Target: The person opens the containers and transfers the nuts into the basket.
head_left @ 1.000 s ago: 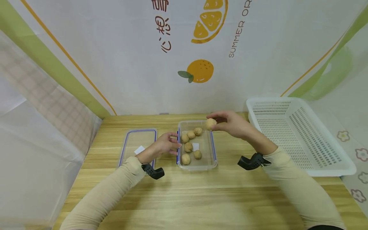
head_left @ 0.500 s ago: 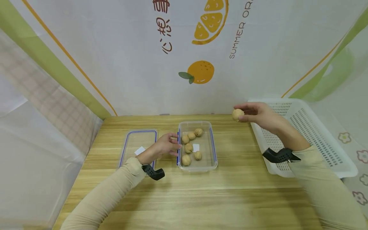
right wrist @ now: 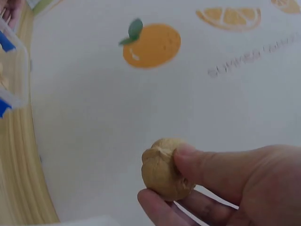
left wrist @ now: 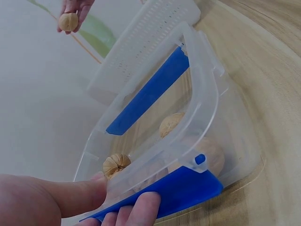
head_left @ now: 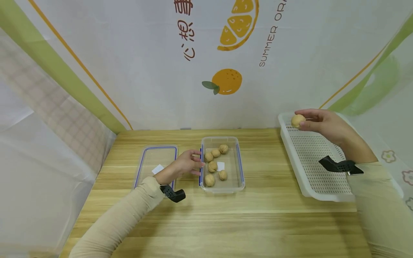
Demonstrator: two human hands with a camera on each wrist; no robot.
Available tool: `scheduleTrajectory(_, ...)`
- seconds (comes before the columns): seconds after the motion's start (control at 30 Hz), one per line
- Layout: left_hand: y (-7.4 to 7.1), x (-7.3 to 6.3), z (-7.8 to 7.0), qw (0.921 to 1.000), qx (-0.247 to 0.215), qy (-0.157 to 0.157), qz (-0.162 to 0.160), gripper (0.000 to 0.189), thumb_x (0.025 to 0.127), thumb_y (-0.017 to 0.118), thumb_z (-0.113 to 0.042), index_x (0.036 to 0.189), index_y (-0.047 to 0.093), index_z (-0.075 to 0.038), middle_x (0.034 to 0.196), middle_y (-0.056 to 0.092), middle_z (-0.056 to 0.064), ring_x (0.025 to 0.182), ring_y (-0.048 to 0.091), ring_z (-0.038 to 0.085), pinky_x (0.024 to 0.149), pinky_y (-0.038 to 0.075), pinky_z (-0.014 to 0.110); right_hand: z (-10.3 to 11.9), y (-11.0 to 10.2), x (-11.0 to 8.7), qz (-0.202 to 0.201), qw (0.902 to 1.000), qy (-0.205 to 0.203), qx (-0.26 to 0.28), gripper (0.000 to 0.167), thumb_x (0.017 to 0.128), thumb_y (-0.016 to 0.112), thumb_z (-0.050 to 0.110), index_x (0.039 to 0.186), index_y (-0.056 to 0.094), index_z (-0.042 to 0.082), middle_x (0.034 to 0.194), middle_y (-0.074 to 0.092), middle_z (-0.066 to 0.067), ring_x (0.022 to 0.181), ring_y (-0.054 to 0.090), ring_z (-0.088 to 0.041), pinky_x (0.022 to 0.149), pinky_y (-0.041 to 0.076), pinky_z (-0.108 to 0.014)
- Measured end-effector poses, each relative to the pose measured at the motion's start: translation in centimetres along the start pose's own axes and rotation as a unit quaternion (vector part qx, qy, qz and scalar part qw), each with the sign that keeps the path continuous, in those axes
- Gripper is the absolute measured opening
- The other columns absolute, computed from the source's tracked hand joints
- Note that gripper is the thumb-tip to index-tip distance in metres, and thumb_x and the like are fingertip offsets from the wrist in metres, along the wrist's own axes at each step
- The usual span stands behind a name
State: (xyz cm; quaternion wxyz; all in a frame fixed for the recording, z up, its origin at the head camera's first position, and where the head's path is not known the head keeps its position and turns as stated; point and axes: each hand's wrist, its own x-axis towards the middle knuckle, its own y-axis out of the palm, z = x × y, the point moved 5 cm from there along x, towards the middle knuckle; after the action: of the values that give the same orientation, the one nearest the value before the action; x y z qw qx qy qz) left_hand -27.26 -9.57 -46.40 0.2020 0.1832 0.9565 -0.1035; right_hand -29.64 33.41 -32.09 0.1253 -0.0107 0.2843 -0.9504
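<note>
Curtained work nook: fruit-print cloth [head_left: 226,83] behind wood-grain table [head_left: 226,224].

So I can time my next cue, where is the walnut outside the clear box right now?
In the head view, the walnut is on the right, held up in the right hand, showing against the far-left corner of the white basket.

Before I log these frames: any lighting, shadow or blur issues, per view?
Head: bright, mostly even light, soft shadows on the table. Left wrist: dimmer and greyer, though the rim of the clear box reads well. Right wrist: also dimmer; the held walnut is fairly sharp, the printed lettering on the backdrop blurred.
</note>
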Motion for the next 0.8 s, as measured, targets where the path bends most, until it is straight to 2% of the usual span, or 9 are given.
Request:
scheduleTrajectory(0.1,0.1,-0.1,-0.1,1.0000,0.004,0.002,0.000,0.056,0.098,0.063,0.004,0.147,0.037,0.007,0.114,0.050,0.019,0.090,0.063,0.022,0.084,0.065,0.043,-1.5,-0.9,0.3,-0.004,1.0000,0.003,-0.004,0.035,0.102,0.064,0.014,0.134,0.059,0.030,0.103,0.070,0.018,0.098,0.065,0.000,0.084,0.054,-0.010)
scheduleTrajectory(0.3,0.1,0.0,0.0,1.0000,0.000,0.002,-0.006,0.054,0.098,0.064,0.004,0.146,0.039,0.007,0.112,0.050,0.017,0.087,0.062,0.021,0.075,0.066,0.035,-4.1,-2.2,0.8,-0.008,0.9992,0.014,-0.037,0.050,0.103,0.063,0.022,0.149,0.049,0.008,0.104,0.068,0.021,0.098,0.064,0.002,0.083,0.052,-0.008)
scheduleTrajectory(0.37,0.1,0.0,0.0,1.0000,0.000,0.002,-0.006,0.054,0.098,0.064,0.004,0.146,0.039,0.006,0.113,0.050,0.018,0.087,0.062,0.021,0.075,0.066,0.036,-4.9,-2.3,1.0,-0.009,0.9993,0.018,-0.033,0.048,0.103,0.064,0.023,0.147,0.051,0.011,0.104,0.068,0.021,0.097,0.064,0.002,0.082,0.052,-0.008)
scheduleTrajectory(0.43,0.0,0.0,0.1,1.0000,-0.001,0.000,-0.006,0.055,0.098,0.064,0.004,0.147,0.039,0.006,0.115,0.050,0.018,0.087,0.062,0.021,0.077,0.066,0.037,-5.9,-2.4,1.2,-0.011,0.9998,0.017,-0.010,0.038,0.103,0.064,0.022,0.141,0.056,0.022,0.103,0.068,0.021,0.096,0.064,0.002,0.082,0.054,-0.009)
scheduleTrajectory(0.53,0.0,-0.1,0.0,1.0000,-0.001,-0.002,-0.005,0.055,0.098,0.063,0.004,0.147,0.039,0.005,0.114,0.050,0.018,0.086,0.062,0.021,0.079,0.066,0.038,-7.3,-2.5,1.8,-0.006,0.9971,-0.002,0.075,0.031,0.103,0.062,0.011,0.126,0.062,0.031,0.103,0.069,0.017,0.095,0.067,0.000,0.082,0.057,-0.012)
scheduleTrajectory(0.6,0.0,-0.1,0.1,1.0000,-0.001,-0.002,-0.006,0.055,0.098,0.064,0.004,0.147,0.039,0.005,0.113,0.050,0.017,0.086,0.062,0.021,0.079,0.066,0.038,-8.1,-2.4,2.1,0.001,0.9921,-0.012,0.125,0.033,0.102,0.061,0.005,0.121,0.063,0.032,0.103,0.070,0.014,0.093,0.069,-0.002,0.081,0.059,-0.014)
scheduleTrajectory(0.7,0.0,-0.1,0.0,1.0000,0.001,0.000,-0.006,0.055,0.098,0.063,0.005,0.147,0.038,0.007,0.111,0.051,0.017,0.086,0.062,0.021,0.078,0.066,0.038,-9.4,-2.2,2.5,0.014,0.9851,-0.012,0.171,0.031,0.102,0.059,0.000,0.121,0.064,0.024,0.104,0.070,0.010,0.093,0.070,-0.005,0.083,0.060,-0.016)
scheduleTrajectory(0.8,0.1,-0.2,0.0,1.0000,0.001,0.001,-0.006,0.055,0.098,0.063,0.005,0.147,0.038,0.007,0.112,0.050,0.017,0.088,0.062,0.021,0.079,0.066,0.039,-10.7,-1.9,2.9,0.015,0.9869,0.012,0.160,0.027,0.103,0.059,0.004,0.120,0.063,0.025,0.104,0.068,0.013,0.094,0.069,-0.003,0.085,0.059,-0.015)
